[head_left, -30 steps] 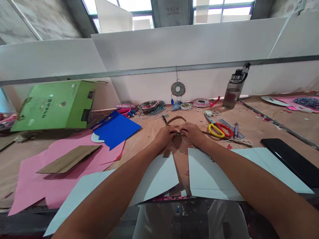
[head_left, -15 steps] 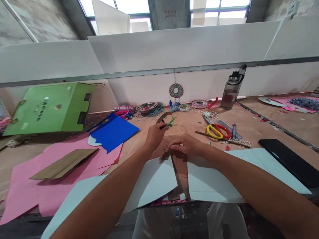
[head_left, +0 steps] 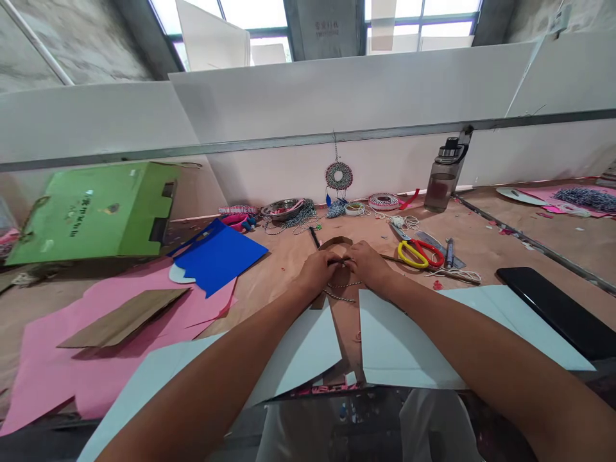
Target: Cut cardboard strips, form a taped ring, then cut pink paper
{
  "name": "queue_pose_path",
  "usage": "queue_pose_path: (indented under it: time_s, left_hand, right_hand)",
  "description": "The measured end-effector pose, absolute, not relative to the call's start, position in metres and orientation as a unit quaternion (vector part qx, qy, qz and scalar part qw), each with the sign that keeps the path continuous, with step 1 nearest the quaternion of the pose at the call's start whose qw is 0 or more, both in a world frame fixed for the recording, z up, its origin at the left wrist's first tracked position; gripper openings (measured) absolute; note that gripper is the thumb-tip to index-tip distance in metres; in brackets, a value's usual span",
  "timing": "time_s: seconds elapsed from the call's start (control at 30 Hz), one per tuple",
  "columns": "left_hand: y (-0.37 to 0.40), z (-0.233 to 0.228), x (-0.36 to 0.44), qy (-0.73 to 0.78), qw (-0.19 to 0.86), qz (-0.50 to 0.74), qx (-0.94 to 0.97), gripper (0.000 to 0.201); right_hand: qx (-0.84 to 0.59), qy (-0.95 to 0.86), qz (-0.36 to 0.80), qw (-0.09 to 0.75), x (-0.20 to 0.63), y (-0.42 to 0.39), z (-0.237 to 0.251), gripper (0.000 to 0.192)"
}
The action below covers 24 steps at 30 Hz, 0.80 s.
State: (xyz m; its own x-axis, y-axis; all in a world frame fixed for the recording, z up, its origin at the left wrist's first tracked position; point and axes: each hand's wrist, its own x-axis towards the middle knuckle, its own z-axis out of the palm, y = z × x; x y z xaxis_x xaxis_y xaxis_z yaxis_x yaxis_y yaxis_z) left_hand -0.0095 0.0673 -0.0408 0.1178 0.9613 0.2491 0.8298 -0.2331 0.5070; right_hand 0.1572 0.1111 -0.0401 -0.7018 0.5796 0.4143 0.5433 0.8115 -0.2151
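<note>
A green box [head_left: 96, 212] is seen lying at the left of the frame on the tabletop [head_left: 486, 247]. Blue card [head_left: 219, 253] is laid over pink paper [head_left: 96, 346], on which a brown cardboard piece [head_left: 122, 317] rests. At the right of centre, yellow-and-red scissors [head_left: 419, 253] are placed. A water bottle [head_left: 443, 176] is stood against the white partition [head_left: 337, 96], where a round woven ornament [head_left: 339, 176] is hung. A black slab [head_left: 561, 311] is seen at lower right.

The green box [head_left: 96, 212], well to the left of the grips, and the grey pillar [head_left: 325, 29] above bear print too small to read.
</note>
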Motion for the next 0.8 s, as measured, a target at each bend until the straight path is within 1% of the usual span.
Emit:
queue_pose_path:
  time_s: [0.17,0.37,0.53,0.6,0.67,0.73,0.8]
  left_hand:
    - [0.068,-0.045,-0.009,0.612,0.144,0.274,0.728,0.029]
    - [0.067,-0.046,-0.01,0.602,0.168,0.293,0.723,0.023]
    - [0.058,-0.039,-0.008,0.594,0.102,0.315,0.733,0.028]
    - [0.054,-0.035,-0.008,0.595,0.057,0.334,0.728,0.032]
    - [0.052,-0.032,-0.009,0.599,0.025,0.346,0.722,0.039]
    - [0.053,-0.033,-0.012,0.61,0.018,0.345,0.713,0.044]
    - [0.058,-0.036,-0.015,0.629,0.024,0.331,0.703,0.051]
  right_hand:
    - [-0.303,-0.922,0.027,0.24,0.16,0.117,-0.042,0.01]
    - [-0.282,-0.928,0.035,0.242,0.16,0.117,-0.046,0.007]
    - [-0.274,-0.923,0.036,0.268,0.163,0.112,-0.04,0.018]
    - [-0.294,-0.922,0.04,0.249,0.166,0.114,-0.04,0.018]
    - [-0.303,-0.928,0.049,0.21,0.167,0.118,-0.043,0.015]
    - [-0.305,-0.934,0.053,0.181,0.168,0.121,-0.045,0.01]
    - [-0.306,-0.934,0.053,0.179,0.168,0.123,-0.047,0.011]
